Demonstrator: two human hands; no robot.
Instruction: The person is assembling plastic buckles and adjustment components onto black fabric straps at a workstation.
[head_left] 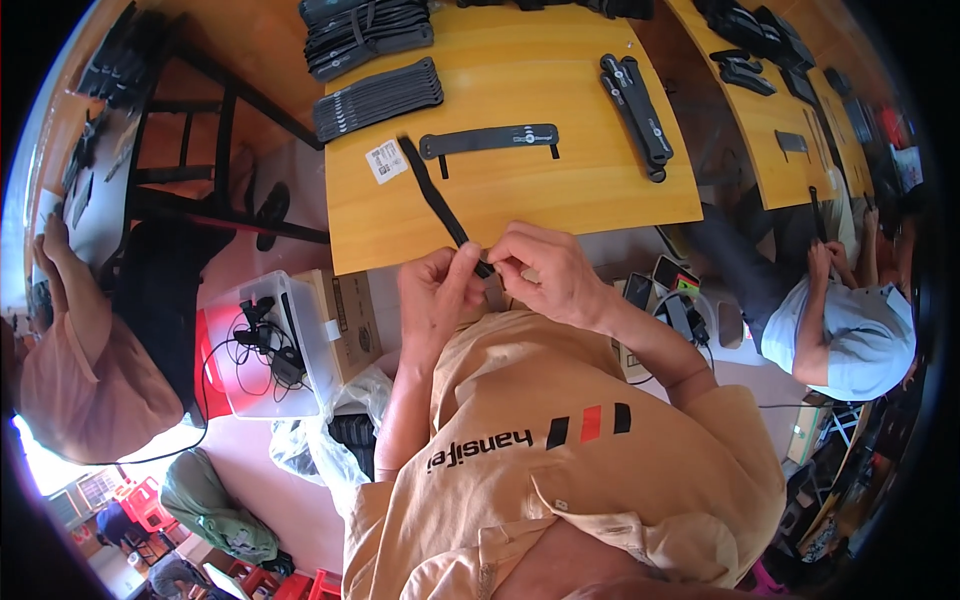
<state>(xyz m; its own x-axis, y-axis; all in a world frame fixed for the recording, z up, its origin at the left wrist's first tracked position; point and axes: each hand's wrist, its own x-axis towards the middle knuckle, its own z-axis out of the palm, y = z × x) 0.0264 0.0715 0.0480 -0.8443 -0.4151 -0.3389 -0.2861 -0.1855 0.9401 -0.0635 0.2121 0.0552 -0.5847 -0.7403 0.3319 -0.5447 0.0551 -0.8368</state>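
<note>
A narrow black strap (436, 200) runs from the table top down to its near edge. My left hand (438, 292) is closed on its lower end, thumb pressed on top. Against that same end, my right hand (548, 270) pinches with thumb and forefinger; exactly what lies in the fingertips is too small to make out. Beyond the strap, a dark grey printed band (490, 141) lies flat with two short black tabs hanging from it. A white label (386, 161) is stuck on the wood to the left of the strap.
On the yellow wooden table (560, 205) sit a fanned row of dark bands (380, 98), a taller stack (365, 38) and a small pile of bands (638, 115). A clear bin (270, 345) with black cables stands lower left. Other people (850, 325) work at tables on both sides.
</note>
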